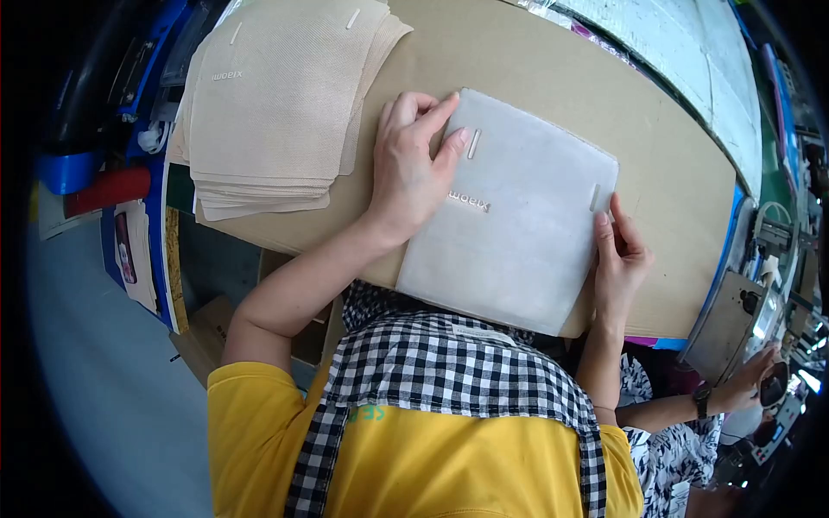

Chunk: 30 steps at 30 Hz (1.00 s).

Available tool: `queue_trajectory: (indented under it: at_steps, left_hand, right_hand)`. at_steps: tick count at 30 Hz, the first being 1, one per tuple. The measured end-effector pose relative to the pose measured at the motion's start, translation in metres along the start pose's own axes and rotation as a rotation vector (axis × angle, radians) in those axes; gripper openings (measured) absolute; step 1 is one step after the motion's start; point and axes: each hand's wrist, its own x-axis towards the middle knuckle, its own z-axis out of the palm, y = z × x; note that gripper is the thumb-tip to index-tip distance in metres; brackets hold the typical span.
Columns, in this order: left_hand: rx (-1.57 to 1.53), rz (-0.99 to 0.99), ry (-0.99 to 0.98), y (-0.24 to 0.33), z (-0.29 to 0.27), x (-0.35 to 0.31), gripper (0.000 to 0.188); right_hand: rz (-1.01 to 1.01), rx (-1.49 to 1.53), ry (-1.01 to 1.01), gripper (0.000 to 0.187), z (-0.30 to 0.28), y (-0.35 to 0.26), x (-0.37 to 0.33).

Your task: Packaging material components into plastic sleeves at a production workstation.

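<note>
A flat grey sheet [518, 250], with two narrow slots and small cut-out lettering, lies on the brown cardboard-covered table [673, 216] and reaches over its near edge. A thin beige edge shows along its far side; whether another piece is under it I cannot tell. My left hand [414, 164] holds its far left corner, thumb on top and fingers along the edge. At the right edge, beside the right slot, my right hand [623, 255] grips it between thumb and fingers.
A tall stack of beige textured sheets [272, 112] with similar slots stands at the far left. Large white panels [682, 60] border the table's far right. A co-worker's arm with a watch [702, 399] shows at lower right, near machinery. Blue-framed equipment [155, 224] stands left.
</note>
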Motion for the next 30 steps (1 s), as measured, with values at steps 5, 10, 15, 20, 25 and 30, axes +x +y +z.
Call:
queue_trajectory:
  at_steps: [5,10,15,20,25,30]
  left_hand:
    - [0.032,0.025,0.006,0.001,0.0,0.0,0.031]
    - [0.071,-0.001,-0.025,0.001,-0.002,-0.001,0.034]
    - [0.04,0.007,0.01,0.003,0.003,0.0,0.033]
    - [0.127,-0.026,0.027,0.0,0.004,0.001,0.035]
    - [0.134,0.01,-0.018,0.002,0.006,0.002,0.032]
    - [0.138,0.018,-0.028,0.002,0.007,0.003,0.03]
  right_hand:
    - [-0.013,0.042,0.036,0.034,0.003,-0.001,-0.001]
    - [-0.004,0.044,0.041,0.034,0.005,-0.002,-0.001]
    - [-0.008,0.011,0.062,0.033,0.006,-0.004,-0.002]
    - [-0.036,0.019,0.059,0.031,0.007,-0.003,0.002]
    - [-0.013,-0.017,0.04,0.029,0.008,-0.001,0.005]
    - [0.037,-0.076,0.047,0.027,0.008,-0.005,0.009]
